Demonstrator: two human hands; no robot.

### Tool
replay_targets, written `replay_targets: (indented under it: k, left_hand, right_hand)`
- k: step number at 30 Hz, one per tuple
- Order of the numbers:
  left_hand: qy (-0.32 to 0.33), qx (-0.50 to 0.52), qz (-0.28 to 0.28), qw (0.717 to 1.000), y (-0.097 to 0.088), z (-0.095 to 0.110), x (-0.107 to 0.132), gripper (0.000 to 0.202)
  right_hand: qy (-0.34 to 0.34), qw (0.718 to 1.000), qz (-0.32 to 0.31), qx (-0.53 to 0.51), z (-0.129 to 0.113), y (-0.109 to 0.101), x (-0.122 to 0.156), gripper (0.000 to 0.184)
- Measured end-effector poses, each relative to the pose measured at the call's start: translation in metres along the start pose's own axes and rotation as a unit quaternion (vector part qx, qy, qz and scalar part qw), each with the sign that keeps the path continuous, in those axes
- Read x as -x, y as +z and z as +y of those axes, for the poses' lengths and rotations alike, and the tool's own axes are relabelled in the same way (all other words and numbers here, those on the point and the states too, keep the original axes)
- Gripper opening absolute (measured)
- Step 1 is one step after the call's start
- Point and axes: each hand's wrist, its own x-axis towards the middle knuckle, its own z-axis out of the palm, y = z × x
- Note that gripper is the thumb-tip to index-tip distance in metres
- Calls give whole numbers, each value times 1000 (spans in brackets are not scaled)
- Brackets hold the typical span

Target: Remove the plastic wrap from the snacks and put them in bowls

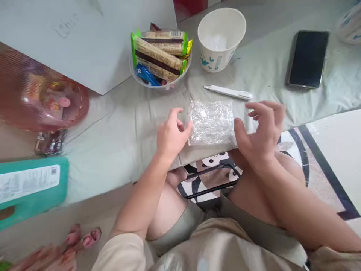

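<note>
A flat, rectangular packet in crinkled clear plastic (211,123) lies on the pale green cloth in front of me; what is inside cannot be made out. At its left edge is my left hand (172,133), fingers curved and apart, the thumb at or very near the plastic. My right hand (261,131) hovers by the opposite edge with thumb and fingers spread, holding nothing. Just beyond the packet rests a white, pen-like cutter (228,92). Behind that stands a white paper cup (217,60) with something pale inside.
Left of the cup, a clear tub (160,86) holds wrapped snack bars. A white box (84,45) fills the back left. On the right lies a dark phone (308,60). A teal board with a label (60,188) and a reddish plastic lidded container (81,107) are at far left.
</note>
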Motion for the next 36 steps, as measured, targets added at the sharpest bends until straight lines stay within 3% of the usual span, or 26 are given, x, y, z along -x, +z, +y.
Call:
replay_targets:
  k: [2,4,7,9,11,15,17,19,21,22,24,26,28,31,34,36]
  left_hand:
    - [102,-10,108,989,-2,4,5,35]
    - [196,-22,150,969,-2,9,9,26]
    - [325,-46,88,940,0,14,12,26]
    - [316,-78,20,946,3,15,11,36]
    - [260,-113,-31,958,4,13,8,43]
    - [174,-147,-79,970,3,5,3,48]
    - [167,-146,-87,971,2,1,1,49]
    - [166,-138,-80,973,1,-2,0,49]
    - [166,-119,-40,978,-1,-5,-1,47]
    - [174,-103,-14,979,-2,-6,-2,45]
    - [236,-60,5,970,-7,-8,-2,40]
    - [324,-24,-34,945,-11,-9,0,39]
    - [372,-9,-89,924,-13,-10,0,34]
    - [356,37,-93,929,-10,-14,-1,22]
    - [307,125,-74,940,-10,-18,-2,16]
    - [262,156,-82,949,-12,-21,-2,15]
  right_hand:
    - [-69,995,-44,-55,-6,-1,3,23]
    - [-106,985,-107,-83,-12,0,8,25]
    - [-104,963,-238,-71,-17,5,15,37]
    - [-67,953,-296,-18,-17,7,19,45]
    - [-40,943,-330,18,-15,8,22,51]
    - [-42,933,-358,10,-8,4,20,67]
    - [-62,935,-348,-17,-4,2,19,62]
    - [-84,942,-322,-40,-1,1,18,37]
    - [-98,950,-291,-54,1,2,19,15]
    - [-100,954,-277,-60,2,2,19,13]
    - [-94,958,-257,-83,2,3,18,14]
    - [-76,956,-250,-134,1,2,15,10]
    - [-51,945,-254,-200,1,-1,11,9]
    - [-34,929,-268,-252,4,-7,6,10]
    - [-52,933,-267,-234,9,-7,6,32]
    - [-53,938,-262,-221,13,-5,7,24]
